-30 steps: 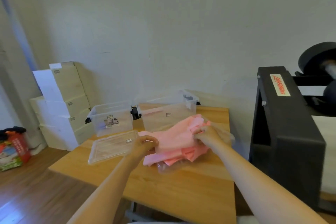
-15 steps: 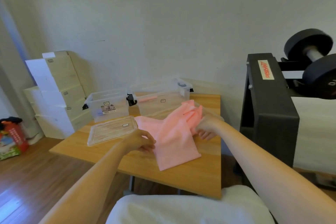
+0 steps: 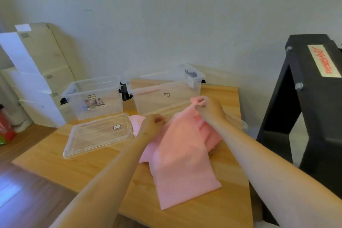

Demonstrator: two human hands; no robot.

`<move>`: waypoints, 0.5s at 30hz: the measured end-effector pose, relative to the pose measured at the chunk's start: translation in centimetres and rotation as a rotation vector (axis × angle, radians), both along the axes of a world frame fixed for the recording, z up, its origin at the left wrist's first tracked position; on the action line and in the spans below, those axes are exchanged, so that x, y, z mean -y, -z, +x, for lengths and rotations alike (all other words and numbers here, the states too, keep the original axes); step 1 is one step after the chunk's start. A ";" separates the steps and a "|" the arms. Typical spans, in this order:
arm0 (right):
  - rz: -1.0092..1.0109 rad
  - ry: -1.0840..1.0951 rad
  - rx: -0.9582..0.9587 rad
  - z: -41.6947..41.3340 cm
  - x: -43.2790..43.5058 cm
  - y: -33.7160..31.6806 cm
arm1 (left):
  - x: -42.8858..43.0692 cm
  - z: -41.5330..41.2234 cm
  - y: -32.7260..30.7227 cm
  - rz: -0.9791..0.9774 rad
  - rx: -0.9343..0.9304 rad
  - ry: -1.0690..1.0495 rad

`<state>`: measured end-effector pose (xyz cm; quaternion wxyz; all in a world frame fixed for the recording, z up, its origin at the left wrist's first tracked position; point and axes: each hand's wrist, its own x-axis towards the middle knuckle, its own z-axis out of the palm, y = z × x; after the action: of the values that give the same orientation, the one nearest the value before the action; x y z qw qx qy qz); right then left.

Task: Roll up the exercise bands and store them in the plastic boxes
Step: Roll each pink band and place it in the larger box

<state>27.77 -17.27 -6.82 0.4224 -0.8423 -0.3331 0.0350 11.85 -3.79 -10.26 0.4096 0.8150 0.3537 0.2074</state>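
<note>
Hands grip the pink exercise band (image 3: 182, 155) on the wooden table (image 3: 88, 170) (before two clear plastic boxes (image 3: 166, 91)): left hand (image 3: 152, 127) curled round one fold, right hand (image 3: 209, 110) pinching its raised corner.

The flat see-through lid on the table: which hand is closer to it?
Left. The left hand grips the pink exercise band right beside the flat clear plastic lid. The right hand pinches the band farther away, in front of the right-side clear plastic box.
</note>
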 end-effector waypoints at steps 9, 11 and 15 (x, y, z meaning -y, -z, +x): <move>0.121 -0.025 -0.089 2.0 -4.0 1.8 | -1.7 4.9 1.4 0.044 -0.140 0.000; 0.195 -0.014 -0.113 2.1 -4.0 1.9 | -1.7 5.0 1.3 0.047 -0.129 0.002; 0.266 0.005 -0.154 2.3 -3.3 1.2 | -1.6 4.7 0.3 -0.052 0.089 -0.040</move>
<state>30.07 -14.01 -8.05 0.5546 -0.7745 -0.2995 0.0540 16.51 -2.16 -10.57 0.4415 0.7868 0.3566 0.2425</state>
